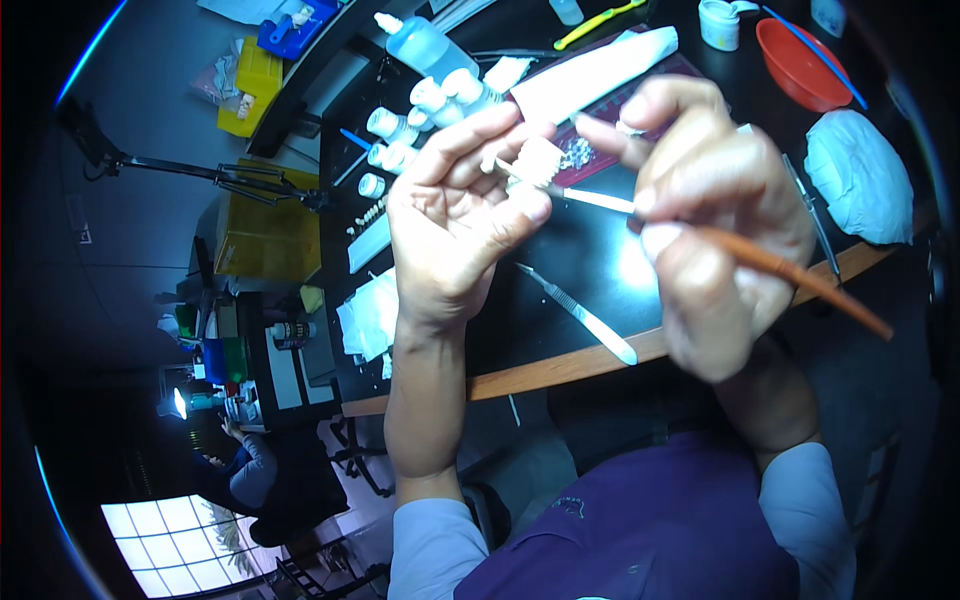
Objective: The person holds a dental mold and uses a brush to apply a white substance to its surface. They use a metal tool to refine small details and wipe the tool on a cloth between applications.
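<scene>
My left hand [440,225], palm up, pinches a small cream-coloured dental piece [538,162] with tooth-like ridges between thumb and fingers. In my right hand [725,190] is a slim brush [790,268] with an orange-brown handle and a pale metal ferrule. The brush's tip reaches the lower side of the dental piece; glare hides whether it touches. Below the hands, a scalpel [585,318] lies on the black tabletop [530,335], its handle crossing the wooden front edge.
Several white-capped bottles [400,125] and a larger blue-liquid bottle [430,48] stand at the far left. Folded white paper [600,75] lies beyond my hands. At right are a red bowl [800,65] and a white plastic-wrapped bundle [860,178]. Another person [255,470] sits at far left.
</scene>
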The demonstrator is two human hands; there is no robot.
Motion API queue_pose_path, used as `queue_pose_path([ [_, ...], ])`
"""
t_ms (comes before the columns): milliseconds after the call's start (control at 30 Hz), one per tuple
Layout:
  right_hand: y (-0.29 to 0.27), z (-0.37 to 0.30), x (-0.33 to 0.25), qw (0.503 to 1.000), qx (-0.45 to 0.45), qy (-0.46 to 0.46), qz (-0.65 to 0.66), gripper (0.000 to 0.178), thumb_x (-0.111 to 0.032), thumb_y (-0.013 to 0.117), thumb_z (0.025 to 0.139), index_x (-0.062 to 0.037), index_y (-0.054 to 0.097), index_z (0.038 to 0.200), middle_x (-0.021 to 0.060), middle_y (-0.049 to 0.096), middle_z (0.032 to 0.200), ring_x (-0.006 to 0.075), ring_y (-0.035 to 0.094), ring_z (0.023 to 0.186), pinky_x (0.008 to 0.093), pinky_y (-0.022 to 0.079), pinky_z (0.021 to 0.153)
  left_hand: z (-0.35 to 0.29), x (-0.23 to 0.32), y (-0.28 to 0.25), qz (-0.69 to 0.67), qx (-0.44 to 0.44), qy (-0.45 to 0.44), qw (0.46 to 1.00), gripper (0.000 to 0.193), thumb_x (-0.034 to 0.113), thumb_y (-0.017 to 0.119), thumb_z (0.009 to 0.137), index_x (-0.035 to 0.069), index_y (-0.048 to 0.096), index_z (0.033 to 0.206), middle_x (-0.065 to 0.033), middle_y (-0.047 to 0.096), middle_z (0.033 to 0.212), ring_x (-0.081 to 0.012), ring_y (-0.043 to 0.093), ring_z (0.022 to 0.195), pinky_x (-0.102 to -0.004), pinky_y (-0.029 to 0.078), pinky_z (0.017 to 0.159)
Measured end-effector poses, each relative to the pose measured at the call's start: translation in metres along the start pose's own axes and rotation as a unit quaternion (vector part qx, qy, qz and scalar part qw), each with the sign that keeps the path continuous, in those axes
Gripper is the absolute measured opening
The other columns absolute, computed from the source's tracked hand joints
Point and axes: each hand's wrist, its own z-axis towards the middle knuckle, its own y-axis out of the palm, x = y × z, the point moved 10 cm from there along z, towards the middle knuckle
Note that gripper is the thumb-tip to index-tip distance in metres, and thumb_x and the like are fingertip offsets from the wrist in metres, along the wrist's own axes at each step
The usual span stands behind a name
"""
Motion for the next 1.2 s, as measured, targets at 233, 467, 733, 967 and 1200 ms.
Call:
queue_pose_path([
  [233, 0.010, -0.018, -0.033, 0.969, -0.113, -0.008, -0.219, 0.025, 0.000, 0.067, 0.068, -0.0071, 0.069, 0.092, 0.0057, 0.065, 0.082, 0.0257, 0.055, 0.099, 0.0462, 0.060, 0.091, 0.004, -0.001, 0.007, 0.106, 0.014, 0.023, 0.994, 0.067, -0.009, 0.086, 0.071, -0.007, 0.055, 0.130, -0.0209, 0.068, 0.122, -0.0197, 0.066, 0.115, -0.0319, 0.052, 0.099],
  [467, -0.004, -0.023, -0.042, 0.965, -0.102, -0.026, -0.240, 0.022, 0.001, 0.067, 0.059, -0.0046, 0.068, 0.080, 0.0038, 0.060, 0.072, 0.0278, 0.058, 0.089, 0.0378, 0.058, 0.078, 0.004, 0.000, 0.009, 0.244, 0.018, 0.045, 0.969, 0.068, -0.007, 0.089, 0.067, -0.006, 0.058, 0.128, -0.0199, 0.070, 0.117, -0.0191, 0.068, 0.108, -0.0326, 0.054, 0.097],
  [733, -0.049, -0.024, -0.060, 0.949, -0.086, 0.039, -0.300, 0.017, -0.001, 0.053, 0.078, -0.0010, 0.059, 0.094, 0.0103, 0.055, 0.079, 0.0264, 0.053, 0.097, 0.0392, 0.057, 0.087, -0.006, 0.005, 0.014, 0.320, 0.015, 0.081, 0.944, 0.062, 0.002, 0.094, 0.064, -0.006, 0.067, 0.119, -0.0095, 0.071, 0.102, -0.0120, 0.067, 0.092, -0.0270, 0.054, 0.084],
  [967, -0.063, -0.014, -0.048, 0.939, -0.043, 0.117, -0.319, 0.015, 0.003, 0.060, 0.083, 0.0031, 0.064, 0.098, 0.0113, 0.065, 0.085, 0.0224, 0.057, 0.101, 0.0305, 0.047, 0.084, -0.004, 0.013, 0.037, 0.380, -0.009, 0.116, 0.918, 0.055, 0.008, 0.096, 0.061, -0.002, 0.073, 0.110, -0.0069, 0.069, 0.096, -0.0109, 0.064, 0.084, -0.0247, 0.053, 0.077],
  [1200, -0.064, -0.017, -0.044, 0.943, -0.065, 0.114, -0.305, 0.015, 0.006, 0.061, 0.086, 0.0054, 0.063, 0.101, 0.0144, 0.063, 0.097, 0.0201, 0.061, 0.098, 0.0296, 0.051, 0.084, -0.009, 0.012, 0.035, 0.385, 0.018, 0.119, 0.915, 0.041, 0.011, 0.096, 0.060, 0.002, 0.076, 0.094, -0.0060, 0.070, 0.089, -0.0108, 0.064, 0.077, -0.0245, 0.052, 0.069],
])
